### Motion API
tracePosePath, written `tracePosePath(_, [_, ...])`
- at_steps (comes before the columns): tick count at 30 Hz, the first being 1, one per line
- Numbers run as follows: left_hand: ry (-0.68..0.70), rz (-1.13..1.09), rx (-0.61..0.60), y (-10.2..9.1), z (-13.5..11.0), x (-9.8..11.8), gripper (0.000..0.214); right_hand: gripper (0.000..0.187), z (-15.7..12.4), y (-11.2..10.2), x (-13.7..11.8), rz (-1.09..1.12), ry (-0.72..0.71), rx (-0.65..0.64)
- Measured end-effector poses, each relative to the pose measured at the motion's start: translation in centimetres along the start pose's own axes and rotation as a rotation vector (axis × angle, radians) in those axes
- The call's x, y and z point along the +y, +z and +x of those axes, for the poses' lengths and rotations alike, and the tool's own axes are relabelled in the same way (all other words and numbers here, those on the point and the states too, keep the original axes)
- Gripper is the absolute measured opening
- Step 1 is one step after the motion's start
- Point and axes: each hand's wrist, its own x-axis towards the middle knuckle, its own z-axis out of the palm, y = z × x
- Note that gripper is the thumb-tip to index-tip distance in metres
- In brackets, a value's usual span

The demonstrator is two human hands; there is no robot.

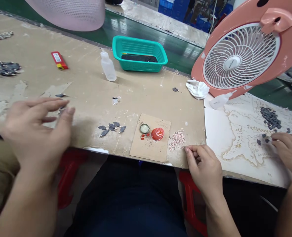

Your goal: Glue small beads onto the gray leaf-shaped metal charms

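My left hand hovers over the left part of the brown table, fingers stretched out and apart, holding nothing. My right hand rests at the table's front edge with its fingers curled and pinched together, right beside a small heap of pale pink beads; what it pinches is too small to make out. Between my hands lie several small dark leaf-shaped pieces. A cardboard piece carries a bottle cap and a red lid.
Another person's hand works at dark pieces on a white board at the right. A pink fan, teal basket, clear squeeze bottle, red lighter and crumpled white tissue stand farther back.
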Motion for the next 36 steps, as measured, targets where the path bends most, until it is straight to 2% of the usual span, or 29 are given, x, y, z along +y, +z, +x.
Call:
tracePosePath(1, [0.082, 0.154, 0.099, 1.0, -1.1, 1.5, 0.029, 0.016, -0.1, 0.0, -0.4, 0.039, 0.001, -0.003])
tracePosePath(2, [0.162, 0.168, 0.125, 2.0, -2.2, 3.0, 0.02, 0.016, -0.3, 0.0, -1.0, 0.096, 0.004, -0.012])
tracePosePath(3, [0.174, 0.071, 0.0, 3.1, -3.4, 4.4, 0.014, 0.015, -0.6, 0.0, -1.6, 0.179, 0.011, -0.024])
tracePosePath(4, [0.13, -0.066, -0.178, 4.1, -4.6, 5.8, 0.011, 0.014, -0.9, 0.0, -2.3, 0.284, 0.023, -0.037])
tracePosePath(5, [0.09, -0.235, -0.415, 5.1, -5.6, 6.9, 0.01, 0.013, -1.2, 0.1, -3.0, 0.415, 0.043, -0.054])
tracePosePath(6, [-0.037, -0.372, -0.624, 6.0, -6.5, 7.9, 0.009, 0.011, -1.6, 0.1, -3.7, 0.546, 0.062, -0.074])
tracePosePath(7, [-0.168, -0.508, -0.769, 6.8, -7.2, 8.6, 0.011, 0.009, -1.9, 0.3, -4.4, 0.666, 0.08, -0.098])
tracePosePath(9, [-0.438, -0.725, -0.911, 7.9, -8.1, 9.3, 0.019, 0.006, -2.5, 0.5, -5.4, 0.798, 0.08, -0.143])
tracePosePath(12, [-0.688, -0.886, -0.909, 8.6, -8.6, 9.3, 0.028, 0.006, -2.9, 0.7, -6.1, 0.775, 0.007, -0.163])
tracePosePath(14, [-0.748, -0.903, -0.878, 8.5, -8.6, 9.0, 0.029, 0.01, -2.8, 0.8, -6.2, 0.692, -0.066, -0.137])
tracePosePath(17, [-0.751, -0.882, -0.818, 8.2, -8.5, 8.6, 0.029, 0.022, -2.6, 0.8, -6.1, 0.572, -0.2, -0.075])
tracePosePath(20, [-0.657, -0.83, -0.767, 7.9, -8.5, 8.4, 0.027, 0.024, -2.3, 0.7, -6.2, 0.548, -0.222, -0.099])
tracePosePath(25, [-0.409, -0.616, -0.721, 7.3, -8.3, 8.0, 0.023, 0.008, -1.3, 0.2, -6.3, 0.647, -0.083, -0.304])
tracePosePath(31, [-0.251, -0.485, -0.73, 6.5, -8.0, 7.4, 0.02, 0.006, 0.1, 0.1, -6.2, 0.659, -0.051, -0.498])
tracePosePath(34, [-0.195, -0.421, -0.734, 6.3, -7.9, 7.2, 0.018, 0.008, 0.5, 0.4, -6.6, 0.604, -0.055, -0.549])
tracePosePath(36, [-0.142, -0.361, -0.73, 6.0, -7.7, 6.8, 0.016, 0.009, 0.6, 0.6, -6.8, 0.568, -0.06, -0.529])
